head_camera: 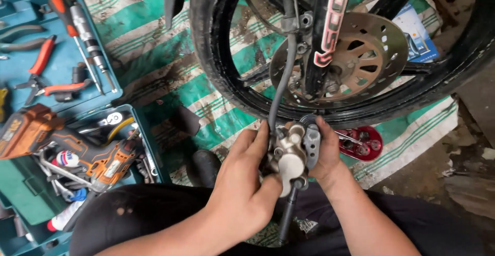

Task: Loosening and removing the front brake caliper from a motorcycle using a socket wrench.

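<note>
Open toolbox (129, 88) with pliers (44, 73) and drill (62, 145) at left. At centre, left hand (242, 184) and right hand (326, 153) both clamped around brake caliper (291, 153), just below motorcycle wheel (216, 75). Red tray (363, 143) at right.

The ground is covered by a green-and-white striped tarpaulin (170, 65), grimy with dark smears and scuffs. Past its edge on the right lies bare, dusty earth (464, 173) strewn with rubble and scraps. On the left sits an open teal tool case (111, 88), its trays crowded with red-handled pliers (44, 73), a screwdriver (82, 29) and an orange power drill (56, 142). A small red tray (363, 142) rests on the tarpaulin. The light is flat, even daylight.
</note>
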